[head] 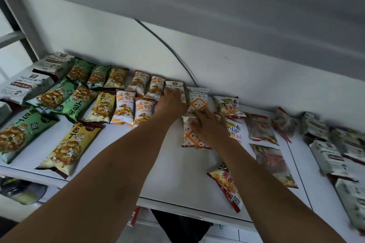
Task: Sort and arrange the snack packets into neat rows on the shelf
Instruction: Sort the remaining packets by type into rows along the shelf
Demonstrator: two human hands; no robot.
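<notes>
- A single view, from a camera worn on the head, looks forward and down onto the white shelf (173, 163) from its front edge.
- It sits near: the left forearm (98, 183) and right forearm (266, 183) enter from the bottom of the frame and reach its centre.
- The wide lens bends the wall (217, 45) behind, and the shelf's back edge slopes from upper left to lower right.
- Both shelf ends run out of frame.

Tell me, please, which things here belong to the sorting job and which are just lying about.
Job: green crouton packets, orange crouton packets, orange-diamond packets, shelf, left hand, right hand.
Lying about: grey cable on the wall, container under the shelf.
</notes>
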